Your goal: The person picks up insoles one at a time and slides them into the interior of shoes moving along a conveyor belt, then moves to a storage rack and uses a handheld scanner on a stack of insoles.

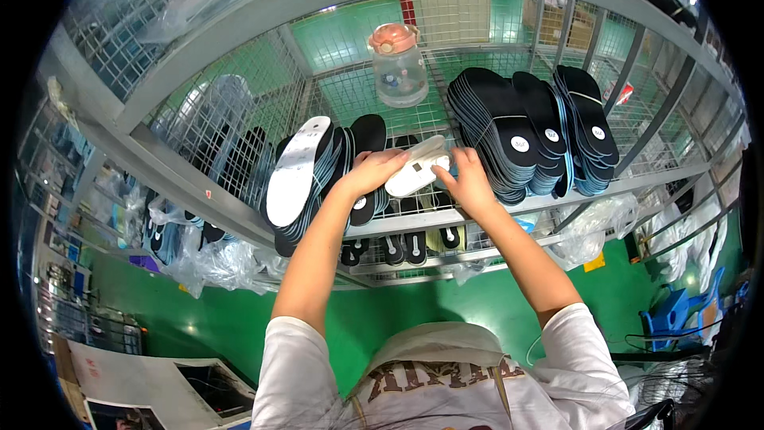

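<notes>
Between my two hands is a white, rounded, insole-like piece [412, 178] with a small dark square on it and a paler flap standing up; its exact kind is unclear. My left hand [377, 173] grips its left edge, fingers laid over the top. At its right edge my right hand [469, 183] pinches with thumb and fingers. Left of my left hand, bundled insoles [299, 173] lie on the wire shelf, the top one white. Close to my right hand are black-topped stacks of insoles [493, 129] with blue layers and round white stickers.
A clear bottle with a pink lid [399, 65] stands on the wire mesh behind my hands. The grey shelf frame [637, 185] runs along the front and right. Lower down are more insoles [415, 248] and clear plastic bags [227, 259]. A blue stool [675, 312] stands at right.
</notes>
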Motion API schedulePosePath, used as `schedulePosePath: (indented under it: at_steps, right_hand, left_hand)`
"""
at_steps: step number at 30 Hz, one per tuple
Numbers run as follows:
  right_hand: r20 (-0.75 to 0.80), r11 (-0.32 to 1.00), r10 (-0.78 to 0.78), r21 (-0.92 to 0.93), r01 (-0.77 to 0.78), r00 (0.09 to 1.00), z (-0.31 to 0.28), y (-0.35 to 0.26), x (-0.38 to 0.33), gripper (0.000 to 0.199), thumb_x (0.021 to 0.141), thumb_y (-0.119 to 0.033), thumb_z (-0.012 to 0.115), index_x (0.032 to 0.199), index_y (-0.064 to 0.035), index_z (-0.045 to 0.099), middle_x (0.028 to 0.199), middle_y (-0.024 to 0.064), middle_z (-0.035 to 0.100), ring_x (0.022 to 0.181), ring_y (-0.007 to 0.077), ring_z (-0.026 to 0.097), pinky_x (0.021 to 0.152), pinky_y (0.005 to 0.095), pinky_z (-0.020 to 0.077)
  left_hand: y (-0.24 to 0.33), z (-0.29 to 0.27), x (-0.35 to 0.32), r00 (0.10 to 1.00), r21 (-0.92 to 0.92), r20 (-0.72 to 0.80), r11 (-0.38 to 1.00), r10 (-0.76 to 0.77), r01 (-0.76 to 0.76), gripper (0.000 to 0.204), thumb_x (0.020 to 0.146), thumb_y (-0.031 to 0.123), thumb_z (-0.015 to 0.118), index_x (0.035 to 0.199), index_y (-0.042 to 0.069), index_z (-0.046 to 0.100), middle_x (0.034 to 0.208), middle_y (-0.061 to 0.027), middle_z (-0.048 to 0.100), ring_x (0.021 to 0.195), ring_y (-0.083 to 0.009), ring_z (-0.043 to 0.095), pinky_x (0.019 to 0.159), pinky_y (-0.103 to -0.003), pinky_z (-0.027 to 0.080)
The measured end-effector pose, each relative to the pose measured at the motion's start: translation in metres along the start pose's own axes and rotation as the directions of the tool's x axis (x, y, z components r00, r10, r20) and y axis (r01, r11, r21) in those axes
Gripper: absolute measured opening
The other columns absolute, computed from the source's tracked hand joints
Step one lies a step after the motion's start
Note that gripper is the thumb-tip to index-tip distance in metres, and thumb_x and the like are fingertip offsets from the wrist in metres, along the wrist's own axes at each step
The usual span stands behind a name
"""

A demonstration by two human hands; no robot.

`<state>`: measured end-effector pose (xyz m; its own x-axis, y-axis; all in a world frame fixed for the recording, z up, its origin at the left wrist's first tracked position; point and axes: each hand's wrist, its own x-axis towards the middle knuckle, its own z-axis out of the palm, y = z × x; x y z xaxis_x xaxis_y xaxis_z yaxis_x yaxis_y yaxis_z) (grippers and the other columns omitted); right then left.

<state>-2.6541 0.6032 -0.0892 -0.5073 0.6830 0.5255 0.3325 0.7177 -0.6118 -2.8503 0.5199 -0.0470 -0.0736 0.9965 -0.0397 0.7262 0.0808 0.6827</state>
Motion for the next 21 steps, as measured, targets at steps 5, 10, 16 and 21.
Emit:
schedulePosePath:
  at_steps: [5, 10, 16, 21]
  right_hand:
    - [0.186, 0.946, 0.166, -0.306, -0.104, 0.968, -0.002, -0.016, 0.025, 0.030, 0.073, -0.026, 0.063, 0.080, 0.0030, 0.062, 0.080, 0.0212, 0.058, 0.074, 0.0370, 0.057, 0.069, 0.0419, 0.0466]
    - [0.328, 0.899, 0.164, -0.438, -0.005, 0.930, 0.003, -0.014, 0.037, 0.024, 0.076, -0.022, 0.056, 0.076, 0.0015, 0.062, 0.077, 0.0219, 0.060, 0.071, 0.0365, 0.059, 0.068, 0.0429, 0.0478]
    - [0.442, 0.763, -0.039, -0.565, 0.312, 0.896, 0.003, -0.024, 0.035, 0.015, 0.075, -0.011, 0.050, 0.079, 0.0002, 0.059, 0.078, 0.0170, 0.063, 0.071, 0.0296, 0.063, 0.063, 0.0376, 0.0513]
    - [0.725, 0.580, -0.175, -0.471, 0.665, 0.666, -0.009, -0.017, 0.052, 0.013, 0.074, -0.010, 0.050, 0.081, 0.0004, 0.054, 0.073, 0.0148, 0.062, 0.064, 0.0274, 0.063, 0.055, 0.0349, 0.0514]
  left_hand:
    - [-0.006, 0.005, 0.001, 1.000, 0.056, -0.010, 0.998, 0.013, -0.012, 0.055, 0.088, 0.051, 0.033, 0.119, 0.010, 0.051, 0.115, -0.0076, 0.056, 0.109, -0.0186, 0.048, 0.099, -0.035, 0.018]
    - [-0.006, 0.010, 0.002, 1.000, 0.052, -0.008, 0.999, 0.010, -0.010, 0.051, 0.089, 0.050, 0.029, 0.119, 0.017, 0.052, 0.112, -0.0034, 0.058, 0.111, -0.0154, 0.046, 0.098, -0.042, 0.013]
    - [-0.005, 0.009, 0.002, 0.999, 0.071, -0.001, 0.997, 0.038, -0.038, 0.049, 0.089, 0.050, 0.029, 0.120, 0.019, 0.051, 0.115, -0.0027, 0.056, 0.113, -0.0154, 0.044, 0.097, -0.044, 0.012]
    - [-0.008, 0.013, 0.001, 0.995, 0.078, -0.076, 0.995, 0.061, -0.055, 0.050, 0.087, 0.053, 0.029, 0.110, 0.018, 0.056, 0.106, -0.0036, 0.059, 0.106, -0.0182, 0.049, 0.097, -0.044, 0.015]
